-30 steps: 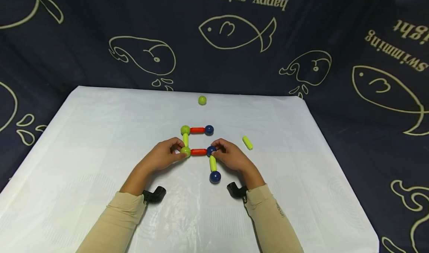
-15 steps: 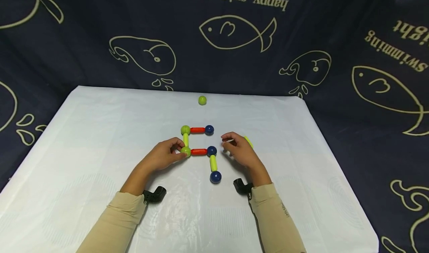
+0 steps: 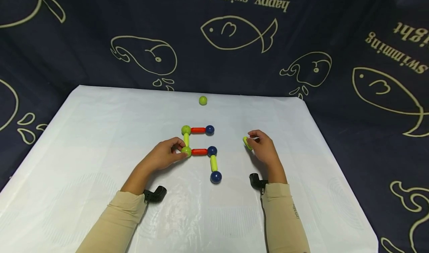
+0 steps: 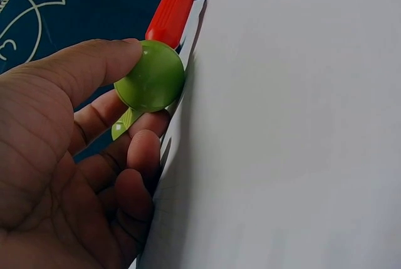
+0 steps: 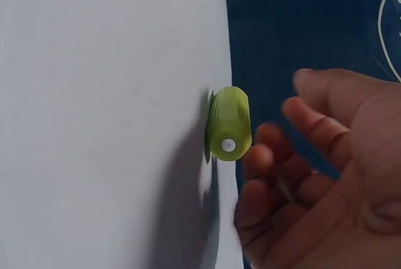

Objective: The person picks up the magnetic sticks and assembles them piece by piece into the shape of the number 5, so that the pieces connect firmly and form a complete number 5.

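Note:
My left hand pinches a green ball between thumb and fingers. This ball is the near-left corner of a flat build of toy rods and balls. From it a red rod runs right to a blue ball, and a yellow-green rod runs back to another green ball. My right hand is beside a loose yellow-green rod on the table. In the right wrist view, its thumb and fingers are apart, with the rod just beyond the fingertips.
A second red rod ends in a blue ball at the back. Toward the front, a yellow-green rod leads to another blue ball. A loose green ball lies near the far edge of the white-covered table.
My right hand has let go of the middle blue ball and moved right to the loose yellow-green rod. The left hand stays on its green ball.

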`<state>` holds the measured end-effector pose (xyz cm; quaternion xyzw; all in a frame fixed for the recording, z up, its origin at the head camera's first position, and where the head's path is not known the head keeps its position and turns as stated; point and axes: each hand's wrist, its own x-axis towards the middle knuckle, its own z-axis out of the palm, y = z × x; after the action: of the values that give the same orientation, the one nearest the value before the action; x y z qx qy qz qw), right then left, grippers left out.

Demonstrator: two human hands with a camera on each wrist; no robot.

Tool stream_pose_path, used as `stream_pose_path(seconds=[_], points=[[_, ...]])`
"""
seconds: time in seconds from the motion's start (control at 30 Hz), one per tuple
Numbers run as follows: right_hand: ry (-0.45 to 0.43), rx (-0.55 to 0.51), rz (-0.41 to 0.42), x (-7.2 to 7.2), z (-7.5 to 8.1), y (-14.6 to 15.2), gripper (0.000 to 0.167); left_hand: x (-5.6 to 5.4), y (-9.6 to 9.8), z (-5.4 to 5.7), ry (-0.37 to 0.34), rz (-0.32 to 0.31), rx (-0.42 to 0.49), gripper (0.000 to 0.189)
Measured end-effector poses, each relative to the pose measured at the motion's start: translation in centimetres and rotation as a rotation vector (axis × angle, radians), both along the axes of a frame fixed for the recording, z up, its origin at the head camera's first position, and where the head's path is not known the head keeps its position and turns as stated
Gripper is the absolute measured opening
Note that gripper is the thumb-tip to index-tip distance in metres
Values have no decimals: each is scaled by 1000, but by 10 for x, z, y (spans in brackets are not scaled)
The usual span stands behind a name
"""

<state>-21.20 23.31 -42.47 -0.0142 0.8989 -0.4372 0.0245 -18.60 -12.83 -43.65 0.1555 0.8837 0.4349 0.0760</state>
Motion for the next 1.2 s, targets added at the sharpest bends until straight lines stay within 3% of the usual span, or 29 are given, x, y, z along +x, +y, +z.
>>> stream_pose_path(seconds=[0.27,0.57,0.87,1.2], points=[[-40,121,31,-1,-8,0,35,0,0,0,-2,-2,5,23],[-33,158,18,2,-7,-5,33,1,0,-1,-16,11,-19,23],[-41,51,32,5,-5,-11,30,0,0,-3,-4,-1,10,22],[-11,-57,144,15,8,-39,26,0,-1,-3,-4,-3,11,22]])
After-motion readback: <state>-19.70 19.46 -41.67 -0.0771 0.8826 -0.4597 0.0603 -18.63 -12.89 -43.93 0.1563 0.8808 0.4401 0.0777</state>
